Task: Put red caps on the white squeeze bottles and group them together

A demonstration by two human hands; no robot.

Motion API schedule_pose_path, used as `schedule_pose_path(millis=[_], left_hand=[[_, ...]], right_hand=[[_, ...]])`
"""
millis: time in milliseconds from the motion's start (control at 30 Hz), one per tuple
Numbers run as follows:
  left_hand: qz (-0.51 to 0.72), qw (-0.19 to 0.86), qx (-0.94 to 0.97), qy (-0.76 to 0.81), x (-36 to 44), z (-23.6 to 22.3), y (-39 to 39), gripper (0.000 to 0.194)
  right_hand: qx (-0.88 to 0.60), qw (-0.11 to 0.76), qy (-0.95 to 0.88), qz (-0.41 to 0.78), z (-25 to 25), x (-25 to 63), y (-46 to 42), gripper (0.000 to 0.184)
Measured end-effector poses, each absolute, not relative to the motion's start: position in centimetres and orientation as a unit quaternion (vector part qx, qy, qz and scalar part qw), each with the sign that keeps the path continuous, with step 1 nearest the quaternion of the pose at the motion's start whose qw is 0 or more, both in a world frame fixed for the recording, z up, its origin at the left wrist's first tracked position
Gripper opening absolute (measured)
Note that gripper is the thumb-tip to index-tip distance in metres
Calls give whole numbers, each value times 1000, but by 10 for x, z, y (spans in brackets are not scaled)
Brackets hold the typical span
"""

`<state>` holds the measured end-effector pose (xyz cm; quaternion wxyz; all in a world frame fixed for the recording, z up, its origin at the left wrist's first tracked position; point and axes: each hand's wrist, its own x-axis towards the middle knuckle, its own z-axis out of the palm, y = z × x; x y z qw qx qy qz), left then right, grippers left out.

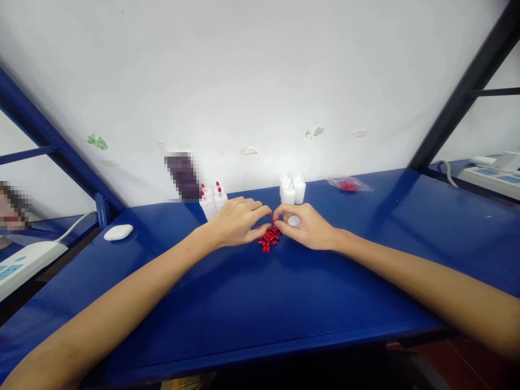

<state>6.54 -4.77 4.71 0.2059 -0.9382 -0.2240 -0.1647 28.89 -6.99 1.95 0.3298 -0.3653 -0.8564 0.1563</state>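
My left hand (239, 221) reaches over the table with its thumb and forefinger apart, beside a loose pile of small red caps (269, 236). Nothing shows between its fingers. On the pile's other side, my right hand (306, 227) is closed in a pinch, with a small red cap (275, 222) at its fingertips. A whitish translucent rounded piece (293, 221), perhaps a nozzle top, sits inside that same hand. Behind the left hand stand several white bottles (208, 205) with red tips, partly covered by it. Several white bottles (288, 194) without red tips stand behind the right hand.
A clear plastic bag (350, 184) with red pieces lies at the back right of the blue table (252, 319). On the left is a white rounded case (118, 232). Power strips (30, 262) lie beyond the frame posts. A white wall (252, 86) rises behind.
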Motion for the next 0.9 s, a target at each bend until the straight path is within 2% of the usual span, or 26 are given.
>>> schedule_pose_path(millis=[133,367,533,667,900], left_hand=[[-119,242,-938,-216,73,39,-52,24],[-156,288,-929,-170,74,30,-53,31],[-155,263,-937,-170,73,30,-53,31],[-164,231,-941,-186,75,30,-55,29],[-135,190,-955,-183,85,28,-68,22]], right_hand=[[-351,327,-860,173,16,285,-73,18],[-358,304,-868,161,16,284,-72,17],[-381,277,-877,99,19,287,-72,26],[-400,203,-893,17,22,287,-73,40],[-398,146,-904,-51,23,280,-79,40]])
